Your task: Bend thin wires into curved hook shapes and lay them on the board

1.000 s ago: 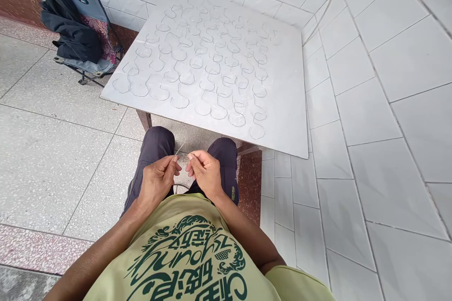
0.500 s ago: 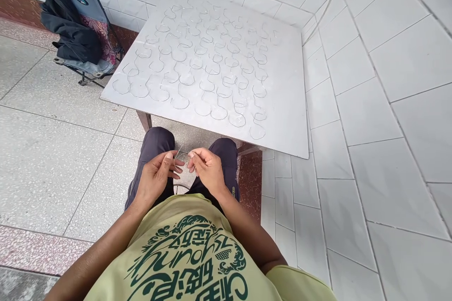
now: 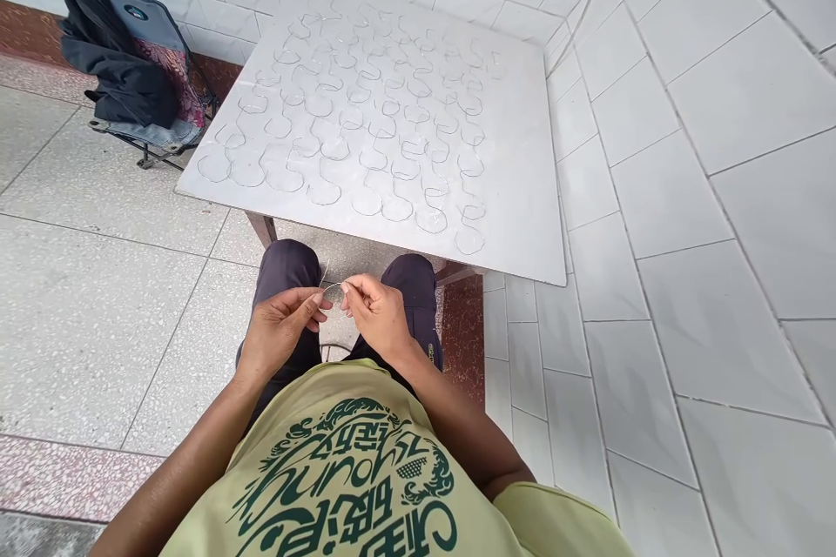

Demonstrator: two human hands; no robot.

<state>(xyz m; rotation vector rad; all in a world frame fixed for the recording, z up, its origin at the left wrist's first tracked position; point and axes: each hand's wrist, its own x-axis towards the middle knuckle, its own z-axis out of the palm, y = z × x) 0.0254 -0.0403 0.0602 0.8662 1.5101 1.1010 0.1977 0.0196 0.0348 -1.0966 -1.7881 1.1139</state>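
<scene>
Above my lap, between my knees, a thin pale wire (image 3: pixel 333 285) runs from one hand to the other in a small curve. One end of it sticks up past my left fingers. My left hand (image 3: pixel 280 320) pinches the wire between thumb and forefinger. Facing it, my right hand (image 3: pixel 377 312) pinches the other part, fingers curled in. Whether the strand is metal or plastic I cannot tell. Just beyond my knees, several similar thin bent wires (image 3: pixel 366 200), many curved like an S, lie in rows on a white tabletop (image 3: pixel 522 218).
A folding chair (image 3: pixel 140 13) with a dark garment (image 3: pixel 124 74) over it stands left of the table. White tiled walls (image 3: pixel 679 296) close in behind the table and on the right. Speckled floor tiles (image 3: pixel 91 305) spread out to the left.
My two hands keep hold of the wire, which now arcs more plainly between them. My left hand has shifted slightly left and its fingers have closed in. The view has tilted a little.
</scene>
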